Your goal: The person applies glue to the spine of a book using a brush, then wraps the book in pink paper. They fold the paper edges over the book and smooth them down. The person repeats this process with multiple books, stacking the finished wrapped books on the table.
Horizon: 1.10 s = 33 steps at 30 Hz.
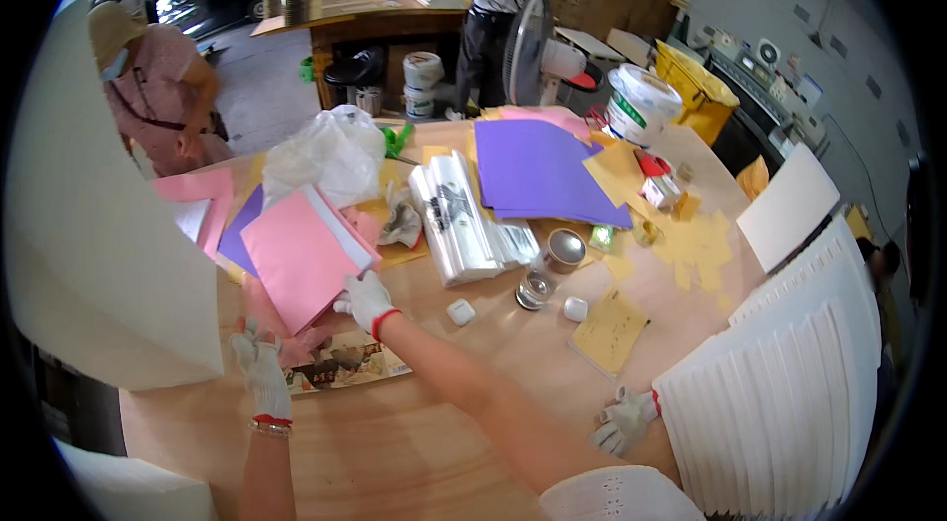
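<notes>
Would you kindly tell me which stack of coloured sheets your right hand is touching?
The pink stack: the right hand rests on its near corner; the purple stack lies untouched farther off.

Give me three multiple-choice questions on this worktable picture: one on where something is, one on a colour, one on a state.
1. Where do the purple sheets lie?
A. On the table, beyond the clear plastic roll
B. On the floor
C. In the left hand

2. What colour is the paper stack at the right hand?
A. Green
B. Pink
C. Black

3. How is the left hand?
A. Fisted round a cup
B. Pinching a pen
C. Open, fingers spread

Answers:
1. A, the purple sheets lie flat on the tabletop behind the roll.
2. B, the gloved right hand touches the near corner of a pink stack.
3. C, its gloved fingers are splayed with nothing in them.
</notes>
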{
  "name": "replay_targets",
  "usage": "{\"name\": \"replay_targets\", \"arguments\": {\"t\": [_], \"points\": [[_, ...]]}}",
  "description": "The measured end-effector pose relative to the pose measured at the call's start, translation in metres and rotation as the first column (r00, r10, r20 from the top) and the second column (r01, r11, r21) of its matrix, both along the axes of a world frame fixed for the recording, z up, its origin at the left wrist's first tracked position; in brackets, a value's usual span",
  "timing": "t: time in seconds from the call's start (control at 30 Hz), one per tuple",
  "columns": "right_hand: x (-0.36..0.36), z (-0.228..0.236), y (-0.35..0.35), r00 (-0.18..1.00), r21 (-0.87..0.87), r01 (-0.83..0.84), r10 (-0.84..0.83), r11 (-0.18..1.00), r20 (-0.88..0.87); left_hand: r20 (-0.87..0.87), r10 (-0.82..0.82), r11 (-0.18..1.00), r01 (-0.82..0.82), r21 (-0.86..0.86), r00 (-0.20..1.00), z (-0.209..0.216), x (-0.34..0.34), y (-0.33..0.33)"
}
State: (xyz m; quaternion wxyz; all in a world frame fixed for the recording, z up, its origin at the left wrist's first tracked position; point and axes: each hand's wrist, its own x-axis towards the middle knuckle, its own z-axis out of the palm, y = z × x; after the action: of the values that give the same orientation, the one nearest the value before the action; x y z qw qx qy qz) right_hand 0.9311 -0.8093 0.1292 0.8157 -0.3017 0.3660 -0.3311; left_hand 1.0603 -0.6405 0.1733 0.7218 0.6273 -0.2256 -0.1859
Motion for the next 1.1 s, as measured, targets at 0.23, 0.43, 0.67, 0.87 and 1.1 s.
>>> {"name": "replay_targets", "arguments": {"t": [0.23,0.43,0.67,0.87,1.1], "points": [[-0.275,0.146,0.005,0.914,-0.877,0.32,-0.359,0.358,0.187,-0.013,-0.218,0.971,0.218,0.101,0.976,0.007,-0.028,-0.014],[-0.381,0.085,-0.168,0.114,-0.665,-0.682,-0.853,0.306,-0.509,-0.127,-0.343,0.935,0.352,0.054,0.931,-0.002,-0.102,-0.077],[-0.342,0.023,-0.233,0.07,-0.402,-0.907,-0.898,0.123,-0.434,-0.064,-0.328,0.93,0.334,0.154,0.943,0.009,-0.13,-0.096],[-0.373,0.062,-0.264,0.446,-0.568,-0.789,-0.854,-0.234,-0.268,0.022,-0.323,0.922,0.309,0.234,0.946,0.003,-0.1,-0.098],[-0.427,0.106,-0.285,0.389,-0.76,-0.649,-0.843,0.035,-0.371,0.02,-0.416,0.871,0.393,0.294,0.909,0.004,-0.122,-0.142]]}}
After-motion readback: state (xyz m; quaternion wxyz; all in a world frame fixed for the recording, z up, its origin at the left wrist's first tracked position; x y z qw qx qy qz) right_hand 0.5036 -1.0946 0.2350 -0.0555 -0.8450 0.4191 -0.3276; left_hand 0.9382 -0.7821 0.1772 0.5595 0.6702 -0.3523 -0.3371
